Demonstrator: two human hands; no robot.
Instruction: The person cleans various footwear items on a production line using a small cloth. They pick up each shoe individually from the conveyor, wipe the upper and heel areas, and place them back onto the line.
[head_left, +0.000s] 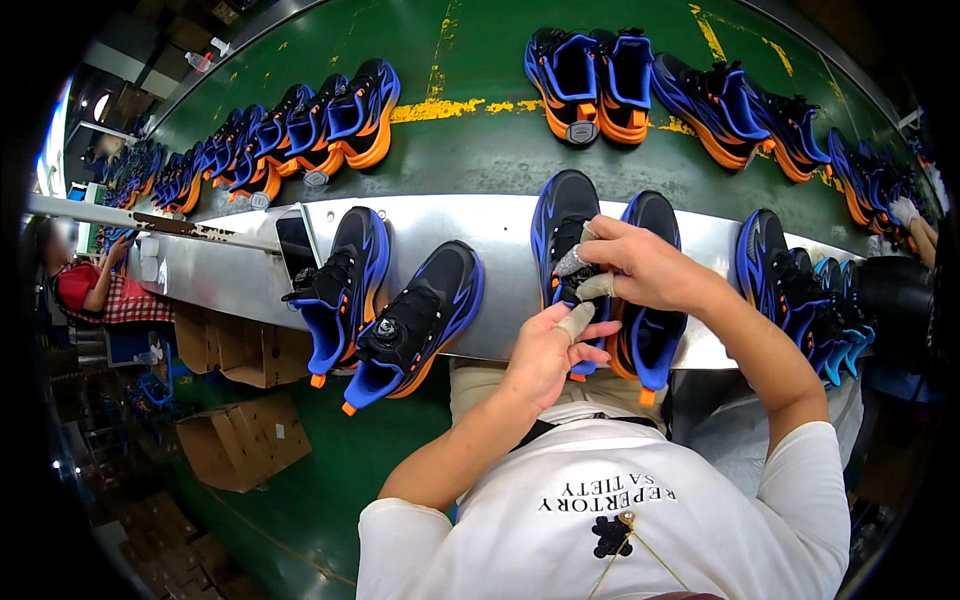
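A green conveyor belt (470, 150) with worn yellow marks carries rows of blue, black and orange sneakers through a dim workshop; a steel ledge (500, 225) runs along its near edge. Brown cardboard boxes (240, 440) sit on the green floor, lower left. On the ledge, the right hand (645, 265) pinches the tongue of a black-and-blue shoe (562, 240), while the left hand (548, 355), fingers taped, steadies its heel. Two more shoes (385, 305) lie to the left

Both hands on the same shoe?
Yes: the left hand and right hand both grip the black-and-blue sneaker on the metal shelf.
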